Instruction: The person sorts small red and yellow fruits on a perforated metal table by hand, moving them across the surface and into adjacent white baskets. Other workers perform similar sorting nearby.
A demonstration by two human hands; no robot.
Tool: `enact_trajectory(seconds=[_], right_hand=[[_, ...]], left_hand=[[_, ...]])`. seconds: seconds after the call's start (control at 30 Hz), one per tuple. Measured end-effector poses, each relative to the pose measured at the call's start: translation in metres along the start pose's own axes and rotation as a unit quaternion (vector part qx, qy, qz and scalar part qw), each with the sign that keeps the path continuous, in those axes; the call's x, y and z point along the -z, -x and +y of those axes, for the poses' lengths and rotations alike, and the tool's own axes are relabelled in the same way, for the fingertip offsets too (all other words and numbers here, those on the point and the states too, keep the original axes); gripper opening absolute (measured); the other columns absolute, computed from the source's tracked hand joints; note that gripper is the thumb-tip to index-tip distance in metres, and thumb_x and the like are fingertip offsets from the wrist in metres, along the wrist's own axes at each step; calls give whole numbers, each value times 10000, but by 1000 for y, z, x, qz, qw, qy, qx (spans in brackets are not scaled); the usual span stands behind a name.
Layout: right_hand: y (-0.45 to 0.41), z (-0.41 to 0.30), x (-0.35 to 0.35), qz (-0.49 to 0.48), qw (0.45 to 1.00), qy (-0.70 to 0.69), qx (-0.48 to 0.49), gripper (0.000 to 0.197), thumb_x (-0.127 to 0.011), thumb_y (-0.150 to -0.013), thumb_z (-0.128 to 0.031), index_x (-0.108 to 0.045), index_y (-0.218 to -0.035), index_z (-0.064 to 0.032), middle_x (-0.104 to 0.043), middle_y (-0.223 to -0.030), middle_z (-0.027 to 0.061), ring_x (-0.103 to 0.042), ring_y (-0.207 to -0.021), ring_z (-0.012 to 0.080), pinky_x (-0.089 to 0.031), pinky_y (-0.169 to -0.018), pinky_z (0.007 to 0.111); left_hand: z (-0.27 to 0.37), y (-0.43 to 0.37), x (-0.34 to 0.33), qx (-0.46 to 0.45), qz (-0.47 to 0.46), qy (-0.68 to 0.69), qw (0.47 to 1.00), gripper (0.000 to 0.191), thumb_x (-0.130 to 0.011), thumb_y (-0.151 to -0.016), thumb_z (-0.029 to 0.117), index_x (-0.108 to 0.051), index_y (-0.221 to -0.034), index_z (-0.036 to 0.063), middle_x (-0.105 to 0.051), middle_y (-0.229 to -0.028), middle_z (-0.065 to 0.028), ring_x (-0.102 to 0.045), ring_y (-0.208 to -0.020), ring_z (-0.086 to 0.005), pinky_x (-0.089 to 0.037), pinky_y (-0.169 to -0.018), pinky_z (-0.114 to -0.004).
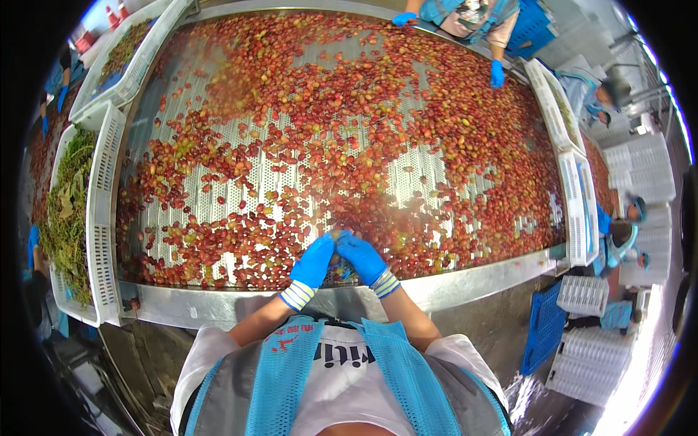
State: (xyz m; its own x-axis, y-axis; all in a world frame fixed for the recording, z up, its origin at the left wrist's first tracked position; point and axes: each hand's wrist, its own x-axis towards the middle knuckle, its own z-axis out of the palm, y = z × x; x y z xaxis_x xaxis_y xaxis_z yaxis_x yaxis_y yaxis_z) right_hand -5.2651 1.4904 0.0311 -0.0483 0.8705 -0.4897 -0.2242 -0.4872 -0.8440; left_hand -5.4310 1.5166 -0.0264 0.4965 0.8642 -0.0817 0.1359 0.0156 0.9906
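Red and yellow-green oval fruits (343, 125) lie loose across a perforated metal conveyor (278, 177). Both of my hands wear blue gloves with striped cuffs and meet over the near edge of the belt. My left hand (314, 262) has its fingers bent towards my right hand (361, 257), and the fingertips nearly touch. A small pale greenish-brown thing shows between them, too small to name. Which fingers grip it, if any, I cannot tell. Fruits lie around both hands.
A metal rim (469, 283) runs along the near side. At the left, a white plastic crate (106, 207) holds green stems and leaves (71, 212). More white crates (575, 210) stand at the right. Across the belt a co-worker's gloved hands (497, 73) are over the fruits.
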Motion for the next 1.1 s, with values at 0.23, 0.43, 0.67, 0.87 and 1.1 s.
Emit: enact_trajectory(seconds=[0.23,0.43,0.67,0.87,1.1], right_hand=[[26,31,-64,-89,977,-192,-16,272,-588,-1008,-286,-646,-1138,-54,-686,-990,60,-660,-841,146,-555,-738,285],[34,18,-117,-53,995,-76,-21,552,-512,-999,-580,-636,-1130,-59,-666,-875,70,-635,-729,152,-519,-599,279],[30,6,-173,-67,987,-138,-49,358,-607,-993,-423,-658,-1052,-74,-653,-853,58,-622,-722,144,-516,-608,276],[16,0,-200,-69,993,-43,91,332,-583,-1008,-373,-634,-1141,-74,-644,-835,32,-609,-713,128,-512,-604,276],[-9,3,-225,17,991,-127,-28,374,-607,-993,-433,-655,-974,-62,-651,-841,63,-634,-713,149,-543,-658,303]], left_hand=[[34,28,67,70,-157,379,909,586,-529,-1022,328,-410,-1510,27,-548,-1431,-160,-553,-1284,-255,-449,-1083,-395],[59,49,115,-1,-119,138,983,423,-419,-1032,124,-531,-1435,56,-576,-1416,-153,-583,-1240,-220,-479,-1044,-350],[67,64,175,-40,-200,182,962,398,-447,-1025,224,-584,-1343,29,-631,-1319,-121,-627,-1131,-211,-530,-961,-351],[8,72,178,249,48,423,870,414,-537,-1002,478,-592,-1194,116,-612,-1024,-52,-612,-920,-147,-547,-820,-325],[-29,80,187,-1,-46,-84,995,285,-499,-1020,172,-533,-1264,30,-628,-1106,-161,-638,-944,-261,-545,-823,-384]])
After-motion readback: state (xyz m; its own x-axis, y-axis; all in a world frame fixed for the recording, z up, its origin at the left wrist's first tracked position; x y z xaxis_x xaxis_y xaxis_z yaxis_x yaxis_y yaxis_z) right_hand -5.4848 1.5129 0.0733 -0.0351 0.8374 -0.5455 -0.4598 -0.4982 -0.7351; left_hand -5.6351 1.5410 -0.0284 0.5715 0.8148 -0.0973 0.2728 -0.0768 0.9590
